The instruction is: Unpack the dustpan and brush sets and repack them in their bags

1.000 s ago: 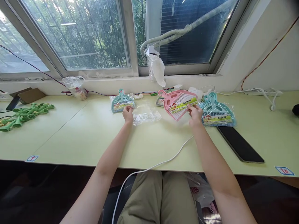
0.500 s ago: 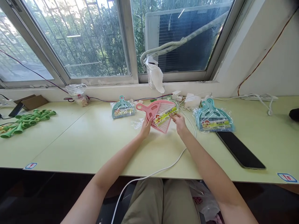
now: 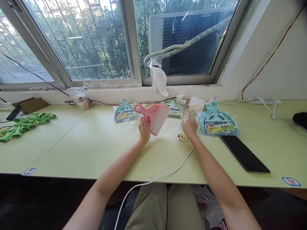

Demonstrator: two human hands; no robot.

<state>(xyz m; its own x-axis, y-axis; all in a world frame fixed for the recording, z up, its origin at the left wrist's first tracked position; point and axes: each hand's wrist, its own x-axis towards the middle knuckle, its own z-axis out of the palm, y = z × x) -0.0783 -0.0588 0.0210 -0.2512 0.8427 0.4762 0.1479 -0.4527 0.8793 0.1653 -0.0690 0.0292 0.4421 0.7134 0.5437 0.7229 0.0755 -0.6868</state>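
Note:
My left hand grips a pink dustpan and brush set by its lower left side, its handle pointing up and left. To the right, my right hand is closed on a yellow printed card, which hangs below the fingers, partly hidden by them. Behind the hands lie a green wrapped set and, further left, a teal wrapped set. A stack of teal wrapped sets is right of my right hand.
A black phone lies at the right. A white cable crosses the table and its front edge. Green horn-shaped pieces, an open brown box and a plastic bag are at the left.
The yellow card has come off the pink set and moved right and down with my right hand. My left hand and the pink set have shifted slightly left.

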